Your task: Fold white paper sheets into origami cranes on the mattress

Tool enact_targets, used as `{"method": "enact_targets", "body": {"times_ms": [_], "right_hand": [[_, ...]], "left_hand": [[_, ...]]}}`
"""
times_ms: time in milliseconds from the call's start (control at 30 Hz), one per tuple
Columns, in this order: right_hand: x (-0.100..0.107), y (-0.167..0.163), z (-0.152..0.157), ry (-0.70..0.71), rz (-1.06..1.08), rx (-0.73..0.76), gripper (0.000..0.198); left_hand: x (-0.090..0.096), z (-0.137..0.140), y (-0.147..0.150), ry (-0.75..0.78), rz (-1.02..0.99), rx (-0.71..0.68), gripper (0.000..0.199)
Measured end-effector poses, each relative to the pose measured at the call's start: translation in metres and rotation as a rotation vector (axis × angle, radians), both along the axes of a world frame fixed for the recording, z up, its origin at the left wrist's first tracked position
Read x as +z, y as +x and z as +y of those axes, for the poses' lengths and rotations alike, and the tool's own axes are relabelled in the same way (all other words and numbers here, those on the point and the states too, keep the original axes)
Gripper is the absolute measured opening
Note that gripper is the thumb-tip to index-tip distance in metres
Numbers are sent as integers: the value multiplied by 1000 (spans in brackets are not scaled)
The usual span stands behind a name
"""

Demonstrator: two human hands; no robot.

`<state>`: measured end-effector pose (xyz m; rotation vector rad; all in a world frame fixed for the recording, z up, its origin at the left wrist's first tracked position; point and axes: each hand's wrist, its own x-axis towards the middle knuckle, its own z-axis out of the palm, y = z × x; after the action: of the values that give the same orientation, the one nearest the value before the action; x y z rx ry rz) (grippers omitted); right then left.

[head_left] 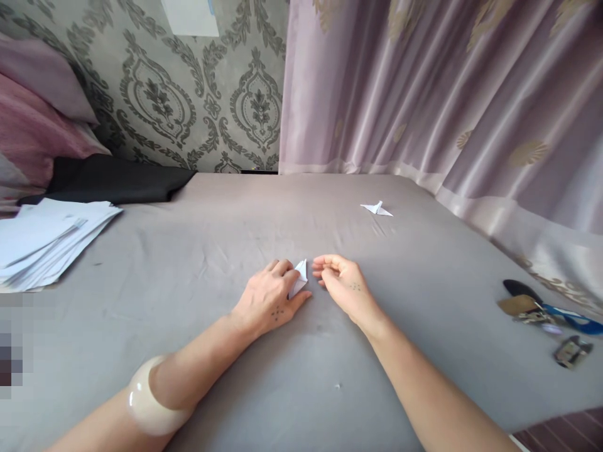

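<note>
A small piece of folded white paper point(299, 280) lies on the grey sheet, with a pointed tip at its upper end. My left hand point(273, 292) is closed on its left side, fingers over the paper and thumb stretched along below it. Part of the paper is hidden under those fingers. Just to the right, my right hand point(342, 281) hovers with loosely curled fingers, apart from the paper and holding nothing. Farther back on the right rests a folded paper bird point(377, 208) with its wings spread.
A stack of white paper sheets point(51, 242) lies at the left, in front of a black cloth point(113, 179). Keys with a brown tag point(521, 306) and a small dark object point(572, 351) lie at the right. A pale purple curtain point(367, 88) hangs behind.
</note>
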<state>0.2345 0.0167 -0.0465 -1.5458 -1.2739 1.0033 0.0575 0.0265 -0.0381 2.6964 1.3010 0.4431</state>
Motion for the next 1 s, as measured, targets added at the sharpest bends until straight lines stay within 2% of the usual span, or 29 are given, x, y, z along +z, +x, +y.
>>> {"method": "enact_targets", "body": {"times_ms": [133,233,333,400,467,533,733,867,933,1000], "right_hand": [[-1,0,-3,-28,-171,68,26],[7,-2,-8,21,-295,128,25],[13,-6,-12,100,-397,192,23],[14,-9,-14,145,-473,218,21],[13,-11,-14,173,-534,238,20],[11,-12,-14,189,-560,254,20],[5,-14,-14,188,-500,214,16],[7,-14,-15,249,-509,96,21],[11,-14,-16,332,-529,61,32],[17,-13,-16,439,-583,78,43]], "left_hand": [[9,0,-5,-60,107,-90,26],[9,6,-9,-139,11,-95,27],[4,15,-10,-282,-204,-13,32],[-1,20,-10,-346,-309,90,24],[-5,22,-9,-345,-356,178,16],[-9,24,-9,-324,-374,205,18],[-8,22,-10,-419,-486,179,16],[-1,19,-8,-557,-530,159,19],[2,17,-6,-523,-526,145,16],[3,13,-4,-362,-509,119,9]]}}
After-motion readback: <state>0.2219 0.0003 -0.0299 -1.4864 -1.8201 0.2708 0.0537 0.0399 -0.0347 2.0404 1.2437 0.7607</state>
